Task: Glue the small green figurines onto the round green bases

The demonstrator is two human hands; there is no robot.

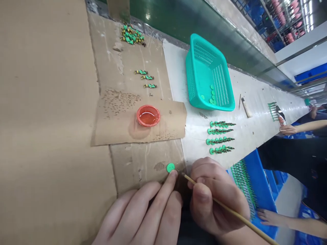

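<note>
My right hand (217,195) is closed around a thin paintbrush (237,215) with a light wooden handle. Its dark tip points at a small green disc (170,167) with two little holes. The disc lies on the brown cardboard (133,153), near its edge. My left hand (148,214) rests beside it with fingers stretched out, the index fingertip touching the disc's lower edge. My left thumb is hidden. Beyond the hands sits a small red dish (148,116) of clear-looking liquid.
A turquoise basket (209,85) holds several green discs. Rows of green-based figures (221,140) stand on the white surface. Small figures lie near a pile (132,35). To the right, a co-worker's hand (288,129) holds something; another hand (269,216) touches a blue crate (265,190).
</note>
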